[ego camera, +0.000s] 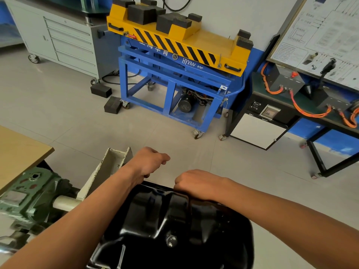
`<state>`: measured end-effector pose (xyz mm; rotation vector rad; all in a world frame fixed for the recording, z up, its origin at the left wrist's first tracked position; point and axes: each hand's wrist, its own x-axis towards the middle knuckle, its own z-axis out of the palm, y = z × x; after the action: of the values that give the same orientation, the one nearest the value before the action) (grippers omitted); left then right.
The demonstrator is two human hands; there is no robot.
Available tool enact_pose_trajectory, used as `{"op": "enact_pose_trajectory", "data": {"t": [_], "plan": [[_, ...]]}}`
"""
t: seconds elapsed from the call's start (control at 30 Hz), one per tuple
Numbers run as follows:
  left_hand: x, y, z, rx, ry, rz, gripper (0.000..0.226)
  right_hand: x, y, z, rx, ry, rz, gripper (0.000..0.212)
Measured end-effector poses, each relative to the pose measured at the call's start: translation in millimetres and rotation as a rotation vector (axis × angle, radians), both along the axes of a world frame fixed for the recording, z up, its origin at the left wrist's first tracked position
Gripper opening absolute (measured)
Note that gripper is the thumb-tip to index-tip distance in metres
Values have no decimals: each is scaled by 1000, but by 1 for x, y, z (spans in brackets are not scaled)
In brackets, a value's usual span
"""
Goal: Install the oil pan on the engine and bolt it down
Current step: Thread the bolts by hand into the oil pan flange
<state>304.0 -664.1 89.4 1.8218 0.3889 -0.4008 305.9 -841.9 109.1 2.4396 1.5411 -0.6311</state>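
At the left you see the green gear unit point(25, 195) and a cream bracket point(104, 169). Your left hand point(147, 164) is loosely curled above the far edge of the black oil pan point(174, 226). Your right hand point(198, 183) is curled into a fist on the same far edge; what it pinches I cannot tell.

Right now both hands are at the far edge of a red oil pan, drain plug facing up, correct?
Not quite: the oil pan is glossy black, not red. The rest holds in the head view: the left hand and right hand are both at its far edge, and the drain plug faces up.
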Motion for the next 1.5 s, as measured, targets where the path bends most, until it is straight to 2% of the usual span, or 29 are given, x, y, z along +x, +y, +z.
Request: {"op": "enact_pose_trajectory", "data": {"t": [0.23, 0.5, 1.5], "plan": [[-1, 0, 1, 1, -6, -4, 22, -1, 3, 0, -44, -75, 13, 16], [1, 0, -2, 3, -3, 1, 22, 0, 1, 0, -21, -32, 26, 17], [0, 0, -3, -23, -6, -4, 20, 4, 3, -7, -24, -120, 47, 18]]}}
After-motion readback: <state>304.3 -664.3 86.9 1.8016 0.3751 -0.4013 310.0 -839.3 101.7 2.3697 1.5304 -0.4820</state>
